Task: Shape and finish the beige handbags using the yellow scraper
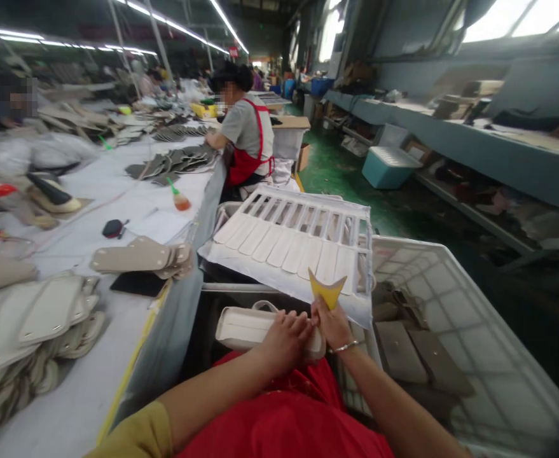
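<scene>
On my lap, above a red apron, lies a long cream box-shaped case with a small loop at its far side. My left hand grips its right part, fingers bent over the top. My right hand is closed on a flat yellow V-notched piece, whose two points stick up past the fingers. That hand is at the case's right end, close to my left fingertips. Just beyond both hands is a white slotted rack carrying a row of pale strips.
A white crate with grey-brown cases stands at right. The table at left bears stacked cream pieces, beige pieces and a green-tipped glue bottle. A co-worker sits ahead; a teal box stands on the floor.
</scene>
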The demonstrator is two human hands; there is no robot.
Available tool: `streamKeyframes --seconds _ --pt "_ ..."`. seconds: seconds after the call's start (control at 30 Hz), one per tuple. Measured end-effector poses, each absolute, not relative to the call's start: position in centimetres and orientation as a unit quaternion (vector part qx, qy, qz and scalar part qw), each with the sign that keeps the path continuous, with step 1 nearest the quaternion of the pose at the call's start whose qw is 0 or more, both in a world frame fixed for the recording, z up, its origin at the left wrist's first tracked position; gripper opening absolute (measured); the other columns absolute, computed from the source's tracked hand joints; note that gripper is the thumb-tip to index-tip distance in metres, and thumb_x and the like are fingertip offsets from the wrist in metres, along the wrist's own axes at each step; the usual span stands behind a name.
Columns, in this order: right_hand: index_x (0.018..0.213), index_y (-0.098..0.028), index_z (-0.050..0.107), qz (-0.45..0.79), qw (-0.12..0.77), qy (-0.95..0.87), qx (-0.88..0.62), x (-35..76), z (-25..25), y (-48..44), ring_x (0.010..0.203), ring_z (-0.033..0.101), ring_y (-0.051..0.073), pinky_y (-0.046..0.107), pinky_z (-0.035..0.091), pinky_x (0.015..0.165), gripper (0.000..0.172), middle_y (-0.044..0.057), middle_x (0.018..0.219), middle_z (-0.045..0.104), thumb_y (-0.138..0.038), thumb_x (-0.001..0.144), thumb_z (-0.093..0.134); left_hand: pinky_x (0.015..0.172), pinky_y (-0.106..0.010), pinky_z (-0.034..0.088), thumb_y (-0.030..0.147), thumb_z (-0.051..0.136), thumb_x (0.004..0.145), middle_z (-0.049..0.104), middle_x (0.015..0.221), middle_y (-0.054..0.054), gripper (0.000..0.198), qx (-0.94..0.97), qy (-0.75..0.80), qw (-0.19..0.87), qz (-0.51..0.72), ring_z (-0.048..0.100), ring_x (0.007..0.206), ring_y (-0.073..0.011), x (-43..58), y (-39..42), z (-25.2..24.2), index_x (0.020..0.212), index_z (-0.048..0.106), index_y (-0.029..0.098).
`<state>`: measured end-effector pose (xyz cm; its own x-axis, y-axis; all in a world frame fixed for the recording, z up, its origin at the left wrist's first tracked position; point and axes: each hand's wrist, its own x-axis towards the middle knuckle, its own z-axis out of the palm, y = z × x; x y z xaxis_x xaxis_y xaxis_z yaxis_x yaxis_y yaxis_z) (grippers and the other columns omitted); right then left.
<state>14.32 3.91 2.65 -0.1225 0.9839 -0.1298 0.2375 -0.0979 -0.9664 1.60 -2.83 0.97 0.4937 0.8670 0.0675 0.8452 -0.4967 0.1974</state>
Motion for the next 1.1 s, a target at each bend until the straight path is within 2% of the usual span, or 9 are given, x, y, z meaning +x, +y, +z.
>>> streamKeyframes --seconds 0.1,0.2,0.3,0.4,0.57,0.7,0.87,0.97,1.1 --pt "0.072 -0.018 0.051 0.564 0.289 -0.577 -0.515 14.1 3.7 5.5 0.041 0.051 0.014 0.026 0.042 0.044 0.057 0.0 0.045 0.052 -0.072 0.074 0.034 0.105 -0.049 0.022 0.065 0.047 0.075 0.038 0.139 -0.014 0.085 0.841 0.512 0.102 0.142 0.036 0.125 -0.0309 -0.9 -4.1 1.6 0.14 0.022 0.016" --pt "0.07 -0.016 0.052 0.546 0.135 -0.659 -0.5 13.2 4.4 6.8 0.043 0.055 0.014 0.024 0.042 0.043 0.055 0.002 0.05 0.057 -0.068 0.077 0.034 0.11 -0.046 0.015 0.053 0.041 0.084 0.04 0.138 -0.011 0.063 0.739 0.603 0.129 0.27 0.034 0.128 -0.026 -5.9 -6.3 1.6 0.136 0.033 0.017" --pt "0.075 -0.017 0.055 0.505 -0.063 -0.737 -0.445 11.1 5.2 8.0 0.041 0.055 0.015 0.024 0.04 0.041 0.048 0.002 0.053 0.059 -0.064 0.076 0.043 0.106 -0.042 0.026 0.047 0.034 0.089 0.048 0.132 -0.012 0.052 0.496 0.698 0.24 0.458 0.04 0.124 -0.0234 -11.2 -7.7 0.6 0.128 0.043 0.016" --pt "0.084 -0.019 0.058 0.373 -0.186 -0.828 -0.375 7.9 6.1 9.4 0.046 0.058 0.018 0.028 0.042 0.048 0.042 0.004 0.058 0.062 -0.059 0.074 0.05 0.099 -0.039 0.035 0.056 0.031 0.086 0.057 0.122 -0.012 0.057 0.306 0.641 0.428 0.559 0.05 0.115 -0.0243 -13.6 -7.3 -0.9 0.119 0.054 0.014" --pt "0.101 -0.021 0.057 0.192 -0.201 -0.918 -0.283 1.6 6.6 11.0 0.084 0.061 0.026 0.032 0.042 0.066 0.039 0.009 0.094 0.066 -0.05 0.076 0.052 0.089 -0.038 0.042 0.066 0.026 0.082 0.062 0.113 -0.01 0.067 0.147 0.549 0.561 0.602 0.058 0.1 -0.0252 -12.8 -5.1 -2.4 0.11 0.06 0.015" --pt "0.09 -0.021 0.063 0.113 -0.202 -0.933 -0.276 -2.5 5.8 10.9 0.087 0.061 0.025 0.036 0.041 0.072 0.044 0.009 0.094 0.066 -0.046 0.089 0.026 0.08 -0.032 0.044 0.063 0.027 0.083 0.063 0.099 -0.008 0.06 0.178 0.577 0.498 0.623 0.058 0.091 -0.0209 -13.8 -5.7 -2.0 0.1 0.06 0.016" --pt "0.086 -0.019 0.067 0.05 -0.166 -0.954 -0.244 -5.3 4.2 10.9 0.086 0.06 0.025 0.038 0.037 0.073 0.06 0.011 0.089 0.067 -0.05 0.092 0.016 0.057 -0.024 0.034 0.051 0.047 0.081 0.05 0.063 0.002 0.036 0.46 0.731 0.344 0.369 0.047 0.06 -0.0135 -16.2 -7.7 0.4 0.066 0.05 0.019" --pt "0.083 -0.018 0.068 0.06 -0.134 -0.965 -0.219 -6.1 3.6 11.3 0.084 0.06 0.023 0.036 0.035 0.073 0.061 0.011 0.087 0.067 -0.051 0.092 0.018 0.056 -0.025 0.031 0.05 0.035 0.086 0.05 0.062 0.001 0.041 0.534 0.742 0.323 0.245 0.047 0.059 -0.0144 -16.3 -7.6 1.8 0.063 0.049 0.019" --pt "0.081 -0.017 0.069 0.066 -0.105 -0.977 -0.175 -7.0 3.5 11.6 0.083 0.06 0.022 0.034 0.034 0.073 0.061 0.012 0.084 0.068 -0.053 0.091 0.021 0.057 -0.027 0.032 0.055 0.044 0.079 0.057 0.069 -0.005 0.04 0.585 0.757 0.26 0.133 0.052 0.063 -0.0187 -16.1 -6.6 2.8 0.07 0.056 0.018"
